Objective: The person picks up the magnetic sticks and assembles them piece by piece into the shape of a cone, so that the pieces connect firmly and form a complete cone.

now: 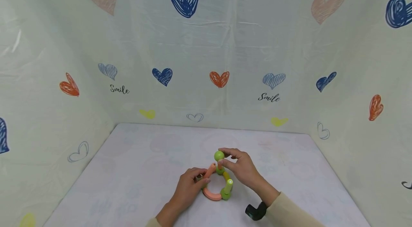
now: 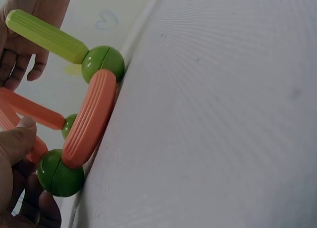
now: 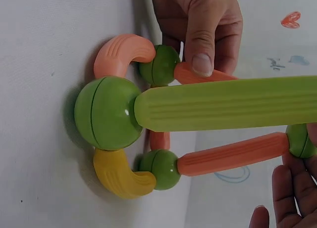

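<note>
A ring of magnetic-style building pieces lies on the table, with green balls joining curved orange rods [image 1: 211,195] and a curved yellow rod [image 3: 121,176]. Three straight rods rise from it: a light green rod [image 3: 228,105] at the near right, an orange rod [image 1: 211,170] at the left and another orange rod [image 3: 233,155] at the back. My left hand [image 1: 189,186] pinches the left orange rod low down, just above its green ball [image 2: 60,173]. At the back rod's top, my right hand [image 1: 242,168] holds a green ball [image 1: 219,155] between thumb and fingers.
The ring sits on a white-covered tabletop [image 1: 145,169] near its front middle. A pale curtain [image 1: 206,51] printed with hearts closes off the back and sides. A black device [image 1: 255,212] is at my right wrist, close over the table.
</note>
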`<state>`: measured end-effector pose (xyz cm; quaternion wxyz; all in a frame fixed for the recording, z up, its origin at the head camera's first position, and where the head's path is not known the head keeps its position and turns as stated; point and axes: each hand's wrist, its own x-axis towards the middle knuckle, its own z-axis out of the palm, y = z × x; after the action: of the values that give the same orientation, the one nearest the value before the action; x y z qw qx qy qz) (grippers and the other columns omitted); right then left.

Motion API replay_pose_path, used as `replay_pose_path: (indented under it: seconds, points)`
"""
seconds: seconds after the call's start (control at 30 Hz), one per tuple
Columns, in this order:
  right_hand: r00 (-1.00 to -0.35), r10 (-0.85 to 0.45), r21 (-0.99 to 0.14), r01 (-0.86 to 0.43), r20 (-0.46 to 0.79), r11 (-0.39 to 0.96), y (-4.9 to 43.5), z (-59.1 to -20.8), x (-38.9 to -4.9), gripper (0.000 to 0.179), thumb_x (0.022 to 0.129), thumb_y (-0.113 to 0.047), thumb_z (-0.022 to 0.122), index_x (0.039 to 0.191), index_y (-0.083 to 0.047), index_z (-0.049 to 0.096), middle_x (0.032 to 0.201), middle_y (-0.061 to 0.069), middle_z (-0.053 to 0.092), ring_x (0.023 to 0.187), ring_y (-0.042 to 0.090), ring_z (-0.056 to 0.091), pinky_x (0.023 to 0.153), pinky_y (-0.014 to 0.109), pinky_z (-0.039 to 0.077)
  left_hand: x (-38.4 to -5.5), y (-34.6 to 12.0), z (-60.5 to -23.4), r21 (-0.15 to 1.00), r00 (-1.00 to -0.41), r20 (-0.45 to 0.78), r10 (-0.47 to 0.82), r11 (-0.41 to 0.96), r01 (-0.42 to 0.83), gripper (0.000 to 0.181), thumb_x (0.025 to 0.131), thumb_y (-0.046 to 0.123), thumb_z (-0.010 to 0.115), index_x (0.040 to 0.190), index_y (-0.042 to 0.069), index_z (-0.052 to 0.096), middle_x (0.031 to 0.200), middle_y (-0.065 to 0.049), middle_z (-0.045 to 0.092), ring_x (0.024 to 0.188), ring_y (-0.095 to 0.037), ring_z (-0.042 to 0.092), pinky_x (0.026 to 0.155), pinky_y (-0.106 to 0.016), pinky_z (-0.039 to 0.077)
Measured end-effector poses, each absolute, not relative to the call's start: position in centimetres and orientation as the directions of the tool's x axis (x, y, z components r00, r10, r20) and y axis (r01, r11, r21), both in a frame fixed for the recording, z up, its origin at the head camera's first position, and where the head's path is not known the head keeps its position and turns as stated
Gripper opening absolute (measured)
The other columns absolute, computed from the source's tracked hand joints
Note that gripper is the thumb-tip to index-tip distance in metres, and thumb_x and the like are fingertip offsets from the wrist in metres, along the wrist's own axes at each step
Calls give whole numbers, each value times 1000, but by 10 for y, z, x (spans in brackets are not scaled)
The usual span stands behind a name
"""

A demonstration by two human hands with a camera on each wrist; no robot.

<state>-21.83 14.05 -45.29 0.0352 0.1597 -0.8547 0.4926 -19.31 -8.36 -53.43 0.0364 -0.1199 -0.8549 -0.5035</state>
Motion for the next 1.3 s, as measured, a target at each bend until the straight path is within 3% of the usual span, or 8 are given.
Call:
replay_pose_path:
  seconds: [0.27, 0.73, 1.3]
  points:
    - [-945, -268, -830, -297, 186, 472, 140, -454, -216, 40, 90, -32, 83, 128, -23, 76, 113, -9, 73, 113, 19, 65, 104, 56, 46, -194, -82, -534, 854, -972, 177, 155, 466, 230, 27, 93, 33, 80, 118, 22, 79, 103, 11, 72, 86, -4, 55, 71, -22, 48]
    - [-910, -360, -817, -363, 207, 447, 142, -455, -214, 38, 93, -34, 81, 129, -25, 74, 123, -8, 73, 119, 34, 62, 104, 52, 47, -191, -82, -533, 884, -970, 198, 139, 401, 238, 25, 94, 27, 81, 117, 18, 79, 104, 5, 72, 85, -4, 56, 72, -22, 49]
    - [-904, -364, -819, -379, 227, 430, 142, -456, -212, 38, 95, -33, 79, 131, -23, 73, 121, -7, 73, 115, 21, 63, 102, 47, 46, -190, -82, -534, 881, -970, 201, 139, 407, 241, 24, 94, 28, 81, 116, 18, 79, 105, 5, 72, 83, -4, 54, 71, -22, 48]
